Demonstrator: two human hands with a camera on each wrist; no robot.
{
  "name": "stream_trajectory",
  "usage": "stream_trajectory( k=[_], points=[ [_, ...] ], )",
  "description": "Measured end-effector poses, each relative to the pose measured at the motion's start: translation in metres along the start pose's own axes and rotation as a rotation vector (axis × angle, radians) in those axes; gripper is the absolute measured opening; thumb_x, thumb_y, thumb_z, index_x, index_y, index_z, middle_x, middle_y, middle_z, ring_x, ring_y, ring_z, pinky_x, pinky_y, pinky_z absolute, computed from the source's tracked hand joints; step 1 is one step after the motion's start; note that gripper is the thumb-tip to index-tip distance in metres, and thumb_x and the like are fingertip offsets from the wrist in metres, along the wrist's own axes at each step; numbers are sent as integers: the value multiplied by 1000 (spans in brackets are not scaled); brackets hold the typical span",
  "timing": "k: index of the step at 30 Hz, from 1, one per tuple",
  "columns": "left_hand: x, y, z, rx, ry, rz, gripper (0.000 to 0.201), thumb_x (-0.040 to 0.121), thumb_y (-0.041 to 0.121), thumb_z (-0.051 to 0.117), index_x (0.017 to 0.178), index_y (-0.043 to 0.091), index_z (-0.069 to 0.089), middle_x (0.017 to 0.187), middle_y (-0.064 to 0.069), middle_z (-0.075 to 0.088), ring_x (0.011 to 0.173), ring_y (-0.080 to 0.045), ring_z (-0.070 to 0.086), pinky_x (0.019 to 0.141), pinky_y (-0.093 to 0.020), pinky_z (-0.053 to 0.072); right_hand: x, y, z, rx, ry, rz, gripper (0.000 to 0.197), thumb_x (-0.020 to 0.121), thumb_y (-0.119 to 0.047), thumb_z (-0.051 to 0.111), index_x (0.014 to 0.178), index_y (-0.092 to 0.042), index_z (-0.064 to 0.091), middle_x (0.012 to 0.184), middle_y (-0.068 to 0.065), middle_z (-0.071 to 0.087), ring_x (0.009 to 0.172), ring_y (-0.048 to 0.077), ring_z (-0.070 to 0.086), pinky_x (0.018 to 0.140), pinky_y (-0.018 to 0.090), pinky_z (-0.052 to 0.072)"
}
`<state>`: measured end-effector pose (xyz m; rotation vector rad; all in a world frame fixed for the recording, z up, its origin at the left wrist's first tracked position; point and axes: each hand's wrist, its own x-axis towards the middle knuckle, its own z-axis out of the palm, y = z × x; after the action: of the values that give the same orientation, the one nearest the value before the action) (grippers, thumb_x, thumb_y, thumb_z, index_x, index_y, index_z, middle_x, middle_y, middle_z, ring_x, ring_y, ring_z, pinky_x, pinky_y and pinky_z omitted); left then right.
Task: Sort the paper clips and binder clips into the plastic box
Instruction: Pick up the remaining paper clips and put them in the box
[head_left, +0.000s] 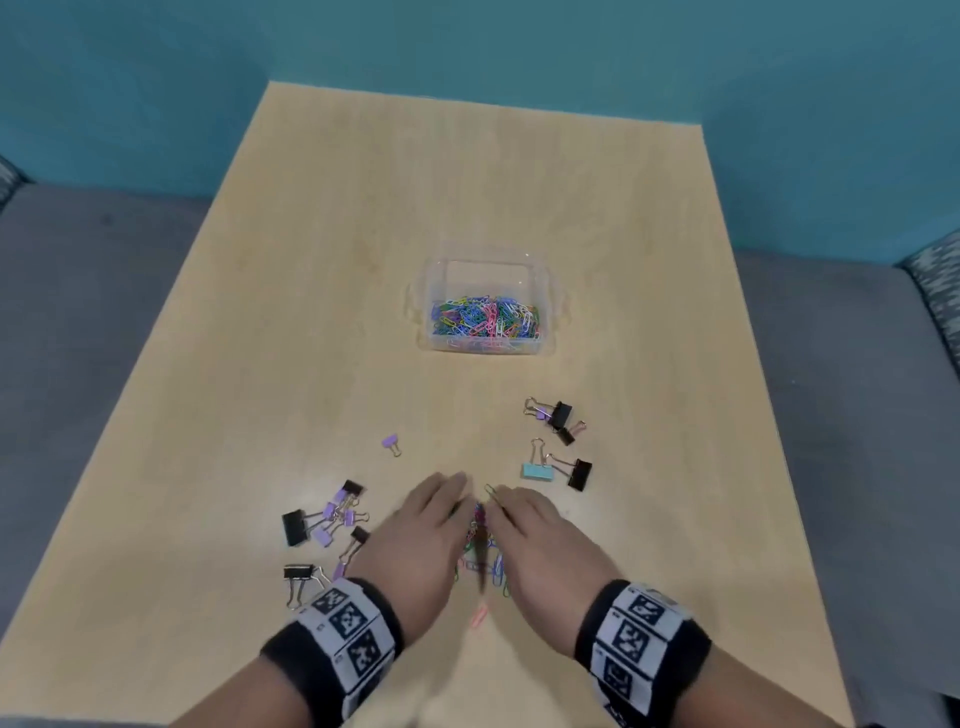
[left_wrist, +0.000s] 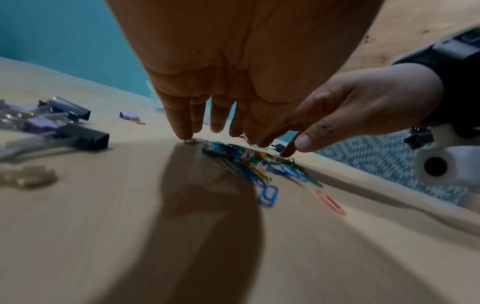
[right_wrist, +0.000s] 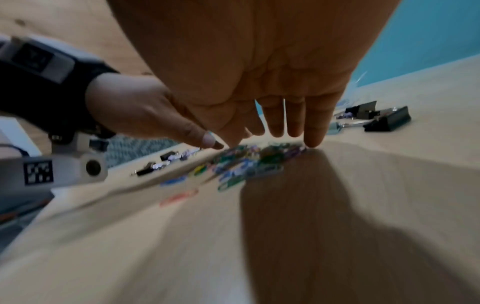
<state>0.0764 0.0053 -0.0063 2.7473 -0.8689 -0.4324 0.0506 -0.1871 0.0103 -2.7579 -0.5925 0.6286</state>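
Note:
A clear plastic box (head_left: 545, 291) in the table's middle holds several coloured paper clips. Near the front edge, my left hand (head_left: 431, 525) and right hand (head_left: 524, 525) stand side by side with straight fingers. Their fingertips touch the table on either side of a small pile of coloured paper clips (head_left: 480, 551), (left_wrist: 249, 162), (right_wrist: 244, 162). A pink clip (head_left: 479, 616) lies just behind the pile. Black and purple binder clips (head_left: 327, 519) lie left of my hands. More binder clips (head_left: 558, 441), black, purple and light blue, lie to the right.
A lone purple binder clip (head_left: 390, 442) sits between the hands and the box. The wooden table (head_left: 363, 234) has a grey sofa seat on both sides and a teal wall behind.

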Motion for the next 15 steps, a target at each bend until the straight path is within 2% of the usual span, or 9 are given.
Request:
stream_trajectory(
  k=[1, 3, 5, 6, 9, 11, 13, 15],
  points=[
    [-2, 2, 5, 15, 0, 3, 59, 73, 10, 62, 130, 7, 50, 138, -13, 48, 126, -34, 46, 100, -41, 45, -2, -2, 7, -53, -12, 1, 68, 79, -11, 54, 142, -3, 31, 146, 17, 34, 134, 36, 31, 105, 45, 38],
    [-8, 7, 5, 7, 47, 3, 50, 75, 13, 61, 125, 9, 55, 129, -10, 56, 120, -31, 52, 97, -38, 48, -6, -6, 15, -96, -16, -15, 71, 74, -12, 57, 140, -1, 35, 145, 19, 37, 133, 38, 34, 104, 47, 40],
    [-21, 12, 1, -47, 107, -19, 45, 73, 17, 68, 118, 13, 60, 120, -6, 61, 111, -26, 56, 93, -33, 50, -15, -7, 16, -60, 29, -22, 64, 75, -14, 59, 136, -5, 40, 140, 14, 43, 129, 35, 39, 99, 45, 44],
    [-29, 12, 1, -85, 124, -64, 50, 69, 21, 75, 116, 14, 60, 118, -5, 60, 108, -24, 54, 90, -33, 52, -23, -6, 15, -22, 52, 6, 61, 77, -17, 59, 135, -10, 40, 137, 9, 44, 125, 33, 42, 96, 44, 47],
    [-49, 13, 4, -197, 93, -266, 71, 63, 38, 78, 125, 18, 50, 118, 0, 51, 99, -22, 44, 84, -35, 50, -44, -1, 11, 59, 59, 212, 70, 83, -38, 57, 143, -23, 25, 134, 0, 37, 113, 27, 42, 92, 37, 45],
    [-50, 16, 9, -215, 52, -326, 80, 65, 43, 75, 134, 21, 42, 119, 1, 46, 98, -21, 37, 86, -33, 44, -46, -2, 13, 96, 18, 288, 82, 82, -48, 58, 147, -27, 12, 133, -1, 30, 112, 24, 37, 93, 34, 42],
    [-40, 21, 9, -214, 41, -333, 81, 68, 42, 73, 138, 23, 36, 120, 1, 42, 100, -20, 33, 89, -31, 40, -35, -8, 13, 137, 23, 294, 84, 81, -46, 62, 147, -29, 12, 132, -1, 28, 113, 24, 35, 94, 33, 41],
    [-25, 23, 7, -226, 41, -341, 76, 72, 38, 71, 138, 23, 36, 119, 1, 40, 100, -20, 33, 90, -31, 38, -17, -15, 13, 164, 63, 287, 78, 83, -41, 63, 146, -28, 20, 130, 0, 31, 112, 24, 35, 91, 31, 41]
  ],
)
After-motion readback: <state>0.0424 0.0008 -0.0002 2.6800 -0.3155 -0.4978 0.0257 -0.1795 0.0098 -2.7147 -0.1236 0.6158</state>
